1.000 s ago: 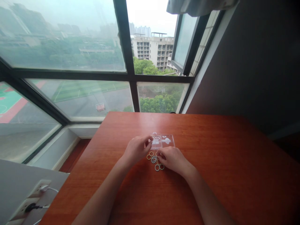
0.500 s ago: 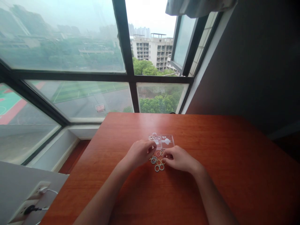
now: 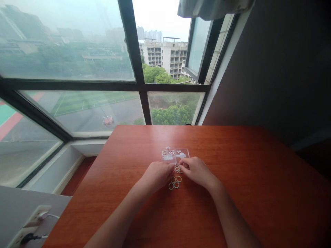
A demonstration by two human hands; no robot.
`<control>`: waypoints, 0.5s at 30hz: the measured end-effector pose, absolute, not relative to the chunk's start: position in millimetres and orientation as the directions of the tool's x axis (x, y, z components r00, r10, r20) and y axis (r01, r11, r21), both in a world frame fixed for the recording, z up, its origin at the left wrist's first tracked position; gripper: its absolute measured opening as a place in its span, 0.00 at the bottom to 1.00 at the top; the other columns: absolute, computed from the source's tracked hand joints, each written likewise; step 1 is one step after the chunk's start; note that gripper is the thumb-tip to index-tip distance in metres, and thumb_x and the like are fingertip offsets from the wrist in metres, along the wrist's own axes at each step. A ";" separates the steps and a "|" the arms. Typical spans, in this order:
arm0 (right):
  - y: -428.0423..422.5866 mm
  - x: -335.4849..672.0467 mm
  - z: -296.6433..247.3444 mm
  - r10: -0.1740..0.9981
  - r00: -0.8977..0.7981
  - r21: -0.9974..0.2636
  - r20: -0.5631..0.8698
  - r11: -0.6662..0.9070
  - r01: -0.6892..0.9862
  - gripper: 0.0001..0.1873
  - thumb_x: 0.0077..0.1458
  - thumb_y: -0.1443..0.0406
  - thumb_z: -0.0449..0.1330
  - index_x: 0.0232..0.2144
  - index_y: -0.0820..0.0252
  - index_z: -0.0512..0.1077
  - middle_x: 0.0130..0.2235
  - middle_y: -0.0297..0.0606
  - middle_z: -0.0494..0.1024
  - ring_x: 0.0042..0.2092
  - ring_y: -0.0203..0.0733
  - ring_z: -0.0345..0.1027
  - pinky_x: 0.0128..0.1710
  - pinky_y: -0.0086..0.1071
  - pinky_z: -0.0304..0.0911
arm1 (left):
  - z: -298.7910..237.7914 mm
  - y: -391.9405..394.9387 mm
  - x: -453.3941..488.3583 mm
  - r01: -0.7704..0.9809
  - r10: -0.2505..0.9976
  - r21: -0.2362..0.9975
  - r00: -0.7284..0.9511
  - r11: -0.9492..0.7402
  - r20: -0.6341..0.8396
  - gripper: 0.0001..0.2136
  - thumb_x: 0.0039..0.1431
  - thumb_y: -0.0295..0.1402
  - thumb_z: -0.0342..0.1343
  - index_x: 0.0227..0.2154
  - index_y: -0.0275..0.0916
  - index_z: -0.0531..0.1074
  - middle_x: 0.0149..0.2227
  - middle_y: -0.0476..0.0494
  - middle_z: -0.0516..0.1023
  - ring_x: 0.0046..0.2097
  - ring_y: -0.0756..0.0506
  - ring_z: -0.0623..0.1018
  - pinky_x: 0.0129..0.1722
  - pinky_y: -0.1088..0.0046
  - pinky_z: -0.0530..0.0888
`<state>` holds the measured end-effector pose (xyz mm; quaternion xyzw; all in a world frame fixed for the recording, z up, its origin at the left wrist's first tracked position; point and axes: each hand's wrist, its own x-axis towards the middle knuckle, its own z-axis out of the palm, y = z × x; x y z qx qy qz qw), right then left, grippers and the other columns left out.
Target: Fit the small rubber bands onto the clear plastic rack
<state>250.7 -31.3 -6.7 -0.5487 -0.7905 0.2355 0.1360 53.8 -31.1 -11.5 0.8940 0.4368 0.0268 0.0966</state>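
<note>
Several thin pale rings (image 3: 179, 179) lie on the wooden table between my hands, a few in a loose cluster nearer me. My left hand (image 3: 158, 175) is closed over the cluster's left side, its fingertips hidden beneath it beside the upper rings (image 3: 177, 168). From the other side, my right hand (image 3: 198, 171) reaches in with thumb and index finger drawn together at the edge of a ring. Whether that ring is pinched I cannot tell. Just beyond the fingers is a clear plastic case (image 3: 169, 157) with small ring-like pieces inside, its transparent lid (image 3: 184, 154) opened flat to the right.
The reddish-brown table (image 3: 129, 144) ends at a window with dark frames (image 3: 143, 86) in front of me. A dark wall (image 3: 274, 72) rises on the right. Wall sockets with plugs (image 3: 29, 237) are at the lower left.
My left hand has come down and nearer the rings, now covering some seen before. My right hand has moved slightly forward, toward the case. The whole view has shifted a little.
</note>
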 end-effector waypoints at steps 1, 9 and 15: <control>-31.3 251.3 -6.4 0.934 -0.354 -0.513 -0.047 0.282 0.811 0.10 0.59 0.62 0.54 0.32 0.56 0.75 0.31 0.34 0.79 0.31 0.35 0.68 0.30 0.25 0.52 | -12.0 -30.8 53.6 0.776 0.786 0.193 0.617 -0.601 -0.032 0.09 0.61 0.31 0.48 0.30 0.39 0.73 0.31 0.42 0.80 0.29 0.46 0.77 0.26 0.75 0.62; -34.7 259.3 1.2 0.928 -0.344 -0.461 -0.140 0.246 0.853 0.13 0.59 0.62 0.53 0.32 0.55 0.78 0.30 0.36 0.80 0.32 0.38 0.71 0.30 0.27 0.54 | -10.5 -22.2 47.6 0.831 0.888 0.313 0.436 -0.459 0.145 0.06 0.58 0.30 0.50 0.31 0.41 0.72 0.28 0.48 0.78 0.28 0.50 0.74 0.28 0.77 0.62; -38.6 252.7 3.7 0.918 -0.369 -0.474 -0.150 0.261 0.841 0.12 0.58 0.63 0.54 0.35 0.53 0.79 0.33 0.35 0.81 0.35 0.39 0.72 0.31 0.27 0.54 | -20.6 -8.1 49.9 0.830 0.913 0.401 0.285 -0.388 0.292 0.06 0.60 0.34 0.51 0.33 0.41 0.73 0.27 0.50 0.77 0.28 0.51 0.72 0.30 0.77 0.63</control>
